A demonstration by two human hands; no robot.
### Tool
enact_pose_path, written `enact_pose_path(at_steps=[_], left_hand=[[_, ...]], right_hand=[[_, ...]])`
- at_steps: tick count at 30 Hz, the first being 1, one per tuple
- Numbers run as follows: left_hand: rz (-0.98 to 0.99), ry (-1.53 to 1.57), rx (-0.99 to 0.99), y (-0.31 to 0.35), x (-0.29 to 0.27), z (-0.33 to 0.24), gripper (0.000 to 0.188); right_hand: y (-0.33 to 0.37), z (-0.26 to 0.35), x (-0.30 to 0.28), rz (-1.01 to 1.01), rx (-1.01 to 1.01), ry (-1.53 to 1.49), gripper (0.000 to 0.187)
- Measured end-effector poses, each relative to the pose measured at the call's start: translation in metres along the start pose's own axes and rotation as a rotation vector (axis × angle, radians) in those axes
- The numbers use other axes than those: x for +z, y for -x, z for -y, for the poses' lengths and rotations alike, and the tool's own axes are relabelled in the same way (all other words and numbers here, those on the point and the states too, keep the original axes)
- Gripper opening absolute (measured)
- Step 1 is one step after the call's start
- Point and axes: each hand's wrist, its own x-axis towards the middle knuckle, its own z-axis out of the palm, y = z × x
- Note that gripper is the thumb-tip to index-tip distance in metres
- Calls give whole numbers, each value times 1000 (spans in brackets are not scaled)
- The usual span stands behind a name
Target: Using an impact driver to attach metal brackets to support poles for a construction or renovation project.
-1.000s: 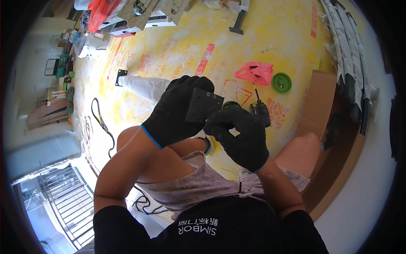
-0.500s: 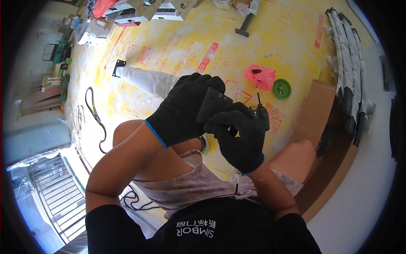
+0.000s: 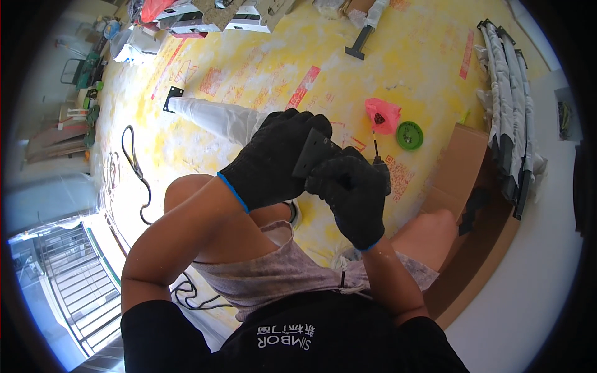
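My left hand [image 3: 273,158], in a black glove with a blue cuff, is wrapped round a post [image 3: 214,118] in clear plastic film. Close by that hand is the post's dark flat end plate [image 3: 311,155]; a similar black plate [image 3: 173,99] with holes caps the far end. My right hand [image 3: 348,189], gloved the same way, is closed with its fingertips against the near plate's edge. Whatever they pinch is hidden. Just beyond the right hand a dark power drill [image 3: 384,174] with a long bit lies partly covered.
A pink bag [image 3: 384,115] of small dark pieces and a green round lid [image 3: 409,135] lie beyond the drill. Wrapped posts [image 3: 510,112] lean at the right, beside an open cardboard box [image 3: 457,165]. A black cable [image 3: 140,171] runs at the left.
My right hand's fingers have drawn together against the plate, closing the gap between them. The left hand keeps its hold on the post.
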Motion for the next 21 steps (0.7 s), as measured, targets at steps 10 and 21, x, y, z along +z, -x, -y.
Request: enact_pose_path(at_steps=[10,21], left_hand=[[-34,2,33,1,-12,-7,32],[-16,29,-20,8,-27,-1,34]], right_hand=[[56,-100,-108,154,171,991,52],[11,-296,-153,410,150,445,82]])
